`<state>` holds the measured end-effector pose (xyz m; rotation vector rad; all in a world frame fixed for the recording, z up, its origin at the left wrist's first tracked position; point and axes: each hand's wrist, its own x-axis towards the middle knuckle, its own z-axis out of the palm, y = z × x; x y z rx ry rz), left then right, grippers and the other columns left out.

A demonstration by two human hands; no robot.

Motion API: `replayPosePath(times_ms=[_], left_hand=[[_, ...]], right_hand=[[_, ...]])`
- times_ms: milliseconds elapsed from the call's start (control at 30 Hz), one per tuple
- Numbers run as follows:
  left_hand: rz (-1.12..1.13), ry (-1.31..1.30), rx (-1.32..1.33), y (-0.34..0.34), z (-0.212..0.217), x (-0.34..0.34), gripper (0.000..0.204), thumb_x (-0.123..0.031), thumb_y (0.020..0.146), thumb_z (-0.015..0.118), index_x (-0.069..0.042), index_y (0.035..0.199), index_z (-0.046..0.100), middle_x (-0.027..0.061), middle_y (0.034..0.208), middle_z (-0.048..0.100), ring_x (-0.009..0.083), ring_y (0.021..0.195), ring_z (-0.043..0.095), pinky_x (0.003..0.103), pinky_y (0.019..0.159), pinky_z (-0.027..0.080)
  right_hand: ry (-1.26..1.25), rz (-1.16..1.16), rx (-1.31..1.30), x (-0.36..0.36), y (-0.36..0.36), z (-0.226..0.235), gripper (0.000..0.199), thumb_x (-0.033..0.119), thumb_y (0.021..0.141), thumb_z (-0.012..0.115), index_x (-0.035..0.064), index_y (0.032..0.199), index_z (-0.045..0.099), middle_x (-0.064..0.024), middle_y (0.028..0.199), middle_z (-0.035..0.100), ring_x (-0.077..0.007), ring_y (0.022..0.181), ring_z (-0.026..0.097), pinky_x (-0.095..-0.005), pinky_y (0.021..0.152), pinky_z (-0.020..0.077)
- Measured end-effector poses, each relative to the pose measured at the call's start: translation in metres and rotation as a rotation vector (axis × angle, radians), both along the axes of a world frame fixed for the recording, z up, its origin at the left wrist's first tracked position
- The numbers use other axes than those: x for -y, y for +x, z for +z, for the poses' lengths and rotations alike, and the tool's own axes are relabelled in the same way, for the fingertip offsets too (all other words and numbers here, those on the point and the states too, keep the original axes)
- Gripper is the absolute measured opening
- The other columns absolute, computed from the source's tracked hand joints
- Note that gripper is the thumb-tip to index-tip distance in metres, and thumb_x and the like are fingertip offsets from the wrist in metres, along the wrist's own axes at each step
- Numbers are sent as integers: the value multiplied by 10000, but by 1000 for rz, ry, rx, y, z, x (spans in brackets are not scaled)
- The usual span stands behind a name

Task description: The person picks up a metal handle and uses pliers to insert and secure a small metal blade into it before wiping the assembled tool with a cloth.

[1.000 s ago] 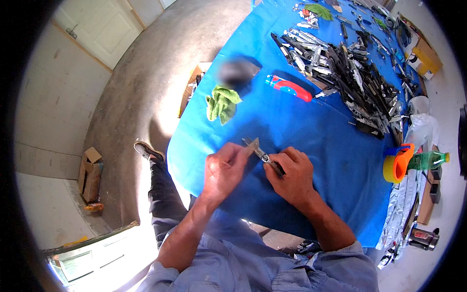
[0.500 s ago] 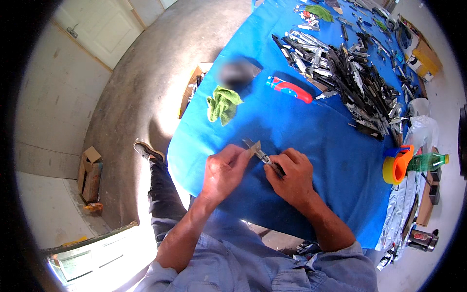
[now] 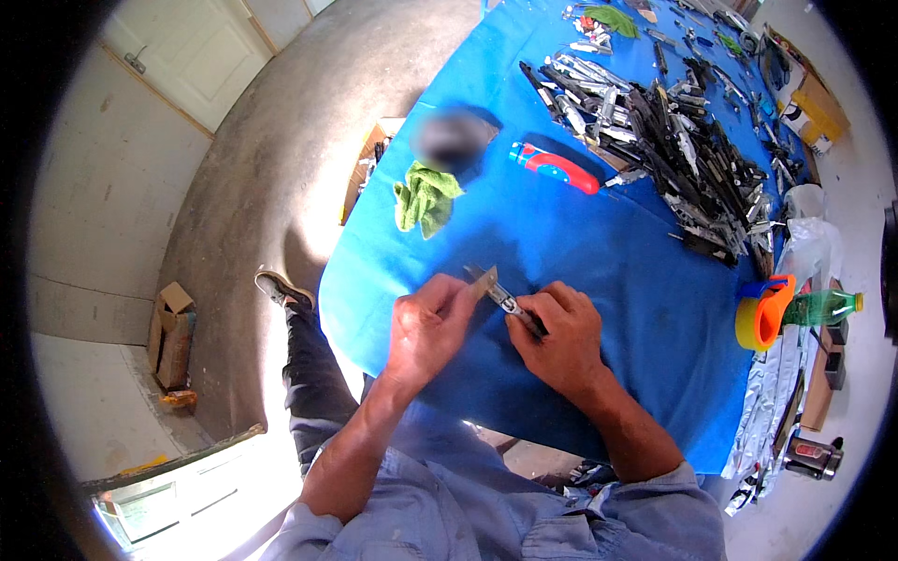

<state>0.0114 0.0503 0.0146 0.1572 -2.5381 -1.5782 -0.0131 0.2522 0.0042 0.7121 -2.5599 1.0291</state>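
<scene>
Over the near part of the blue-covered table, my left hand pinches a small, flat tan piece that looks like folded sandpaper. My right hand is closed round a small silver metal tool with a dark end, perhaps a folding multi-tool; its exact kind is hard to make out. The tan piece lies against the tool's slim far end, between my two hands. My fingers hide the rest of both things.
Ahead lie a red-and-blue handled tool, a green cloth and a blurred dark round thing. A large heap of black and silver metal tools covers the far right. Tape rolls and a green bottle stand at the right edge.
The tan piece has shifted slightly and tilted more upright against the tool. Both hands keep their grip in nearly the same place; the view has moved a little.
</scene>
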Motion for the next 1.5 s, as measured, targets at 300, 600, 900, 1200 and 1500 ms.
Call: replayPosePath(times_ms=[300,600,900,1200,1500], left_hand=[[-5,0,-17,1,1,-1,121,-89,1005,725,17,947,728,-21,713,653,27,675,550,244,577,472],[26,23,-35,0,2,-2,128,-91,980,739,3,896,716,57,654,638,62,610,564,288,534,471],[26,51,-28,-1,1,-2,123,-84,972,746,6,895,711,74,665,654,80,599,574,310,538,485],[47,48,-22,-2,2,-4,152,-111,993,749,12,905,735,-5,702,664,30,647,533,272,547,454],[49,48,-16,0,1,-5,126,-92,993,738,15,928,728,-8,713,665,26,661,534,257,560,458]], right_hand=[[-5,1,0,0,1,0,176,156,776,813,130,893,686,-75,818,619,-314,727,623,-455,643,455],[15,14,-10,-1,0,1,199,104,762,830,87,912,700,-78,793,638,-291,700,629,-422,630,455],[6,5,8,-1,0,-1,170,158,782,810,127,898,690,-76,819,613,-320,729,616,-455,644,450],[-1,9,-6,-1,0,-1,164,163,787,810,125,893,690,-75,810,608,-316,720,612,-449,638,449],[20,3,7,-2,0,0,153,166,792,805,127,881,686,-71,810,603,-309,716,609,-449,636,446]])
